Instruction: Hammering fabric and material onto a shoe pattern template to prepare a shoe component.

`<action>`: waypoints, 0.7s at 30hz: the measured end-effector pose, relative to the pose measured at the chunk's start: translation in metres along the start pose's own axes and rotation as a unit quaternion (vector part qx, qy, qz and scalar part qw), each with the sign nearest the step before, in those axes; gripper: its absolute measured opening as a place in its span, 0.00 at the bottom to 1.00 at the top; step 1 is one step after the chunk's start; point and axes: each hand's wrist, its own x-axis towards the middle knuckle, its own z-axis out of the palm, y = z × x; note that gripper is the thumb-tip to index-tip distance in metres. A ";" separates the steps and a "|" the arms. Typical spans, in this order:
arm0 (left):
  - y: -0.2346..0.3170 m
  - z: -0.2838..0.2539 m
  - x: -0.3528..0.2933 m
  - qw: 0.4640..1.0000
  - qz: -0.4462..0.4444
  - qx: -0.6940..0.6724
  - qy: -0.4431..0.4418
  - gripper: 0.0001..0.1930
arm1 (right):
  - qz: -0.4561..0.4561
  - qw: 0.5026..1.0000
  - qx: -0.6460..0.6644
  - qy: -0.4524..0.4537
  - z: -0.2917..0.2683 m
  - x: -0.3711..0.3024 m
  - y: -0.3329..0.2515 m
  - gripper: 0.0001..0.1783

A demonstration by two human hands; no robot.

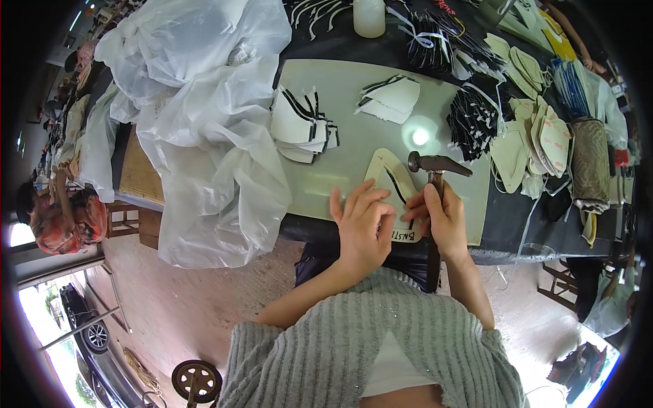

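A cream shoe-insole-shaped piece [386,178] with a black strap across it lies on the pale green work mat [340,115]. My left hand [362,224] presses flat on its near end, fingers spread. My right hand [443,219] grips the handle of a small hammer [437,164], whose dark metal head hangs just right of the piece. A stack of white pieces edged in black [301,126] sits farther left on the mat, and a smaller pile [391,98] lies at the far side.
Big clear plastic bags [204,122] cover the table's left end. Bundles of black straps [473,115] and piles of cream insoles [537,132] crowd the right. A white plastic bottle [369,17] stands at the back. Another person sits at the left [58,217].
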 end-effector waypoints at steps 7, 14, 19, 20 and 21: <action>0.001 0.000 -0.002 0.985 -0.003 0.170 -0.023 0.24 | 0.003 0.999 0.028 0.016 0.001 0.002 0.001 0.15; 0.006 0.003 0.004 0.993 -0.036 0.109 -0.025 0.29 | -0.010 0.998 0.054 0.026 0.003 0.002 0.003 0.16; 0.002 0.004 0.018 0.996 -0.055 0.064 -0.027 0.26 | -0.024 0.998 0.046 0.041 0.002 0.006 0.003 0.15; 0.000 0.003 0.021 0.998 -0.049 0.033 -0.020 0.23 | -0.031 0.999 0.031 0.032 0.001 0.007 0.005 0.15; -0.002 0.003 0.022 0.999 -0.042 0.002 -0.013 0.20 | -0.038 0.999 0.016 0.023 0.001 0.008 0.007 0.15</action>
